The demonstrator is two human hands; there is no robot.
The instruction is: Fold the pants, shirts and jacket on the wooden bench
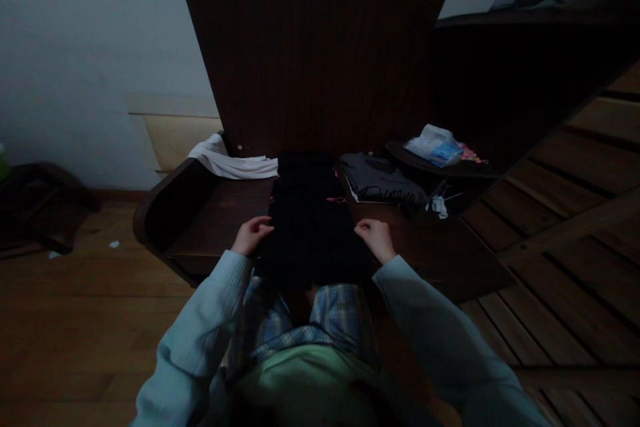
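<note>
A black garment, which looks like a pair of trousers with small pink details, lies spread on the dark wooden bench seat. Its near end splits in two and hangs towards my lap. My left hand is at the garment's left edge, thumb and fingers closing on the cloth. At the right edge my right hand is curled, its fingertips pinching the side of the same garment. Dim light hides the folds and the exact grip. Beyond the right hand lies a folded dark grey garment with black lettering.
A white cloth drapes over the bench's left armrest. On the right, a small shelf bears a plastic packet. A tall dark wooden panel rises behind. Slatted wood stands at right, a dark stool at left.
</note>
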